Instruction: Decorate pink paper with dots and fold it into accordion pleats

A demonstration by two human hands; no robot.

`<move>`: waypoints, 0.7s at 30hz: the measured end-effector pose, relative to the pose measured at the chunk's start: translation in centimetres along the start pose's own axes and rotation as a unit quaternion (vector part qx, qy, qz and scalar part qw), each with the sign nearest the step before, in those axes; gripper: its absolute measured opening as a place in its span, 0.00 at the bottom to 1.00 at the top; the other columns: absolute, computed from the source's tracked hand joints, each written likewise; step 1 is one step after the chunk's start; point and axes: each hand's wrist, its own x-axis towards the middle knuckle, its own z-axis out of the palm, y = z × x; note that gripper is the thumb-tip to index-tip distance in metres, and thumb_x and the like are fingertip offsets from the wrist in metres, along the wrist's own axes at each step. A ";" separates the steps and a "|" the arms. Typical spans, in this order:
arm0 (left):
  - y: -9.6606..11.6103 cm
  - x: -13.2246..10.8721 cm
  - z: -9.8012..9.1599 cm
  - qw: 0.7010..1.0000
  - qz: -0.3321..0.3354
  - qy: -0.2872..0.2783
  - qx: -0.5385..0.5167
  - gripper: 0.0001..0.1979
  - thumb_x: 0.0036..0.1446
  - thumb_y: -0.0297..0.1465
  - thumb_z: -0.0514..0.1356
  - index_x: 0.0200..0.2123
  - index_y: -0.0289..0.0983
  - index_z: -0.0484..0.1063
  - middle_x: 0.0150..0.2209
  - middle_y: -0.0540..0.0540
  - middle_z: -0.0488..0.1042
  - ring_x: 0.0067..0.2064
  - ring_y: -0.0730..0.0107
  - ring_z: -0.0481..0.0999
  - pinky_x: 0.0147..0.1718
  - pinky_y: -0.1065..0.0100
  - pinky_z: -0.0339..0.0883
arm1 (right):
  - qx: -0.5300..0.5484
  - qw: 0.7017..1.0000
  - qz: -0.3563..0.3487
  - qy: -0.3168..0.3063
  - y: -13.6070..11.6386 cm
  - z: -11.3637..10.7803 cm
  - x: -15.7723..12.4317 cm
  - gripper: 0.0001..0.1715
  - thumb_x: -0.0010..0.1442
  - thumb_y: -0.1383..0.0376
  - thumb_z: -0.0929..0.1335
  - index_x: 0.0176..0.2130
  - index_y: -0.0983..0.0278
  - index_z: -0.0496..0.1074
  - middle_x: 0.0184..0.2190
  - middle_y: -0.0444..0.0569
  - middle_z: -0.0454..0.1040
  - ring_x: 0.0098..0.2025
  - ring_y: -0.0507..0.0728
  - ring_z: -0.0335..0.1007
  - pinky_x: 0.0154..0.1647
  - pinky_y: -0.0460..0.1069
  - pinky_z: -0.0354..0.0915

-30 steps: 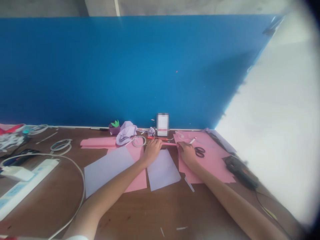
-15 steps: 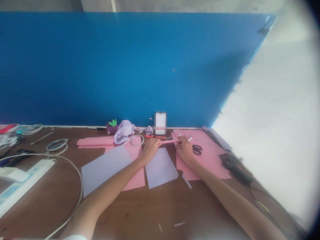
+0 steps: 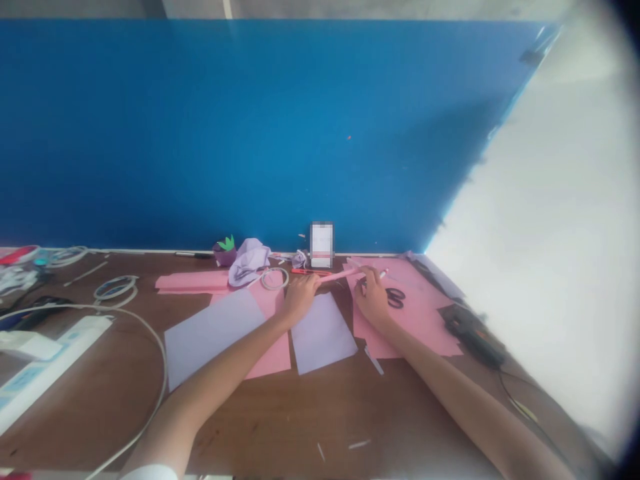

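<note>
Between left hand (image 3: 299,298) and right hand (image 3: 369,298), pink strip (image 3: 337,276)

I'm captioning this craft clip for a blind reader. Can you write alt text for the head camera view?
Two bare hands, left hand and right hand, hold a thin pink paper roll between them over a brown table. Around them lie pink sheets, lilac sheets and scissors; a blue wall stands behind.
</note>
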 end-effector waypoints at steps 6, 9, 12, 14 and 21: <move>-0.1 -0.1 0.1 0.999 0.033 0.010 -0.006 0.13 0.68 0.31 0.45 0.37 0.37 0.68 0.34 0.46 0.75 0.37 0.65 0.72 0.37 0.66 0.59 | 0.030 1.000 0.004 0.003 0.1 0.0 0.1 0.20 0.59 0.70 0.59 0.51 0.61 0.62 0.50 0.55 0.67 0.41 0.60 0.69 0.36 0.53 0.67; -0.1 -0.1 0.0 0.999 0.042 0.017 -0.009 0.15 0.68 0.31 0.44 0.36 0.37 0.69 0.34 0.46 0.74 0.37 0.65 0.72 0.37 0.65 0.59 | 0.053 0.999 0.004 0.006 0.1 -0.1 0.1 0.19 0.60 0.69 0.59 0.51 0.61 0.62 0.49 0.55 0.67 0.40 0.59 0.69 0.36 0.53 0.67; -0.2 -0.2 0.1 0.998 0.056 0.011 -0.018 0.16 0.68 0.31 0.43 0.35 0.37 0.69 0.34 0.46 0.74 0.37 0.65 0.72 0.35 0.66 0.59 | 0.075 0.997 0.006 0.011 0.1 -0.2 0.2 0.18 0.61 0.68 0.59 0.51 0.61 0.63 0.48 0.55 0.67 0.38 0.57 0.69 0.37 0.53 0.67; -0.1 -0.2 0.2 0.997 0.072 0.000 -0.029 0.16 0.68 0.31 0.43 0.34 0.37 0.69 0.34 0.46 0.74 0.36 0.65 0.72 0.35 0.66 0.58 | 0.085 0.996 0.006 0.016 0.0 -0.2 0.2 0.17 0.62 0.68 0.59 0.51 0.61 0.63 0.48 0.55 0.67 0.37 0.57 0.69 0.38 0.53 0.68; 0.2 -0.3 0.2 0.989 0.127 -0.039 -0.067 0.18 0.68 0.33 0.42 0.35 0.37 0.70 0.33 0.46 0.75 0.36 0.66 0.73 0.37 0.66 0.59 | 0.099 0.995 0.007 0.024 0.0 -0.4 0.3 0.16 0.64 0.65 0.59 0.51 0.61 0.63 0.50 0.55 0.66 0.38 0.56 0.68 0.39 0.54 0.68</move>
